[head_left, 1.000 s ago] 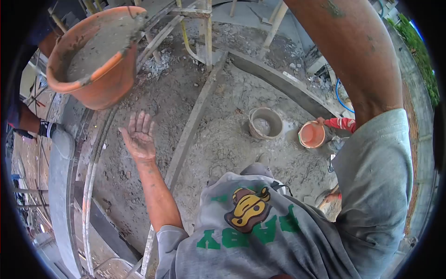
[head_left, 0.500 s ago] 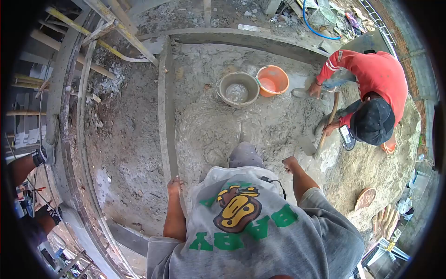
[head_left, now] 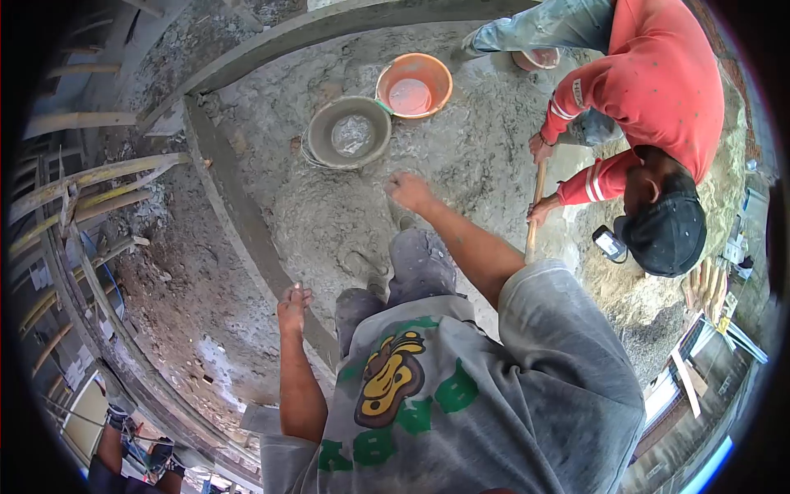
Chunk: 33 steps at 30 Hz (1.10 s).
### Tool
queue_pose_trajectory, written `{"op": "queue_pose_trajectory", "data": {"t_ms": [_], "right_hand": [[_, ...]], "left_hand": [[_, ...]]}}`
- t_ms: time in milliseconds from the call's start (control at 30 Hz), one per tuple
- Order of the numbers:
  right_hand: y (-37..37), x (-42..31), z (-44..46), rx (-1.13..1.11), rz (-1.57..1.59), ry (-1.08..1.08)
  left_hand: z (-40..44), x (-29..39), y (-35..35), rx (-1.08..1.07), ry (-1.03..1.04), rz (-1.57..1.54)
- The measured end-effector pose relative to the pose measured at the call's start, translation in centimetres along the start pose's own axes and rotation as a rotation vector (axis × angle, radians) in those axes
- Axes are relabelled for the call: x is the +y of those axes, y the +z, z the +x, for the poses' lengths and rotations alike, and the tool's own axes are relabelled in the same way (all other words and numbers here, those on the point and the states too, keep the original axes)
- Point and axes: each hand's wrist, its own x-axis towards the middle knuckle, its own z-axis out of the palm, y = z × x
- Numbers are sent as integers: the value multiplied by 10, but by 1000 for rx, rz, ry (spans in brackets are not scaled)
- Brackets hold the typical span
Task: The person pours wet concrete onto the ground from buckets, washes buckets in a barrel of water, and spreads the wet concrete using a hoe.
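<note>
Right hand: palm hidden. Wooden handle: lower end hidden behind grey sleeve.

A loose grey T-shirt is worn, its cloth creased and marked with darker patches toward the right. The chest is printed with a cartoon monkey's face in brown and yellow, below which a row of bold green block letters is set, partly lost in the folds. Further green patches are seen on the far side of the print. The arms are covered only by wide short sleeves; the left hand and right hand are bare. Below the hem, dull grey trousers are worn, speckled with paler marks.
</note>
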Motion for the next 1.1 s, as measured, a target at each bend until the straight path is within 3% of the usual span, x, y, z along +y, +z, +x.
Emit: {"op": "queue_pose_trajectory", "data": {"t_ms": [100,267,300,333,400,467,533,633,733,933,1100], "right_hand": [[-12,-5,-17,2,72,88],[-25,72,-102,131,-69,404],[-16,97,-125,204,-107,567],[23,183,-134,154,-271,471],[36,219,-200,168,-326,477],[42,204,-266,135,-332,596],[52,164,-324,141,-38,719],[131,194,-382,365,288,763],[163,141,-437,383,679,905],[226,151,-507,180,757,1036],[195,148,-510,296,695,1001]], "left_hand": [[9,9,20,-114,37,75],[51,9,-6,-172,162,211],[59,7,-15,-159,213,195],[55,10,-23,-134,228,161],[36,21,-39,-85,246,82],[37,1,-62,-88,280,75],[47,-40,-82,-87,268,41],[49,-110,-102,-50,71,119],[42,-152,-111,-75,35,304],[27,-157,-99,-175,127,326],[-4,-123,-69,-242,248,293]]}}
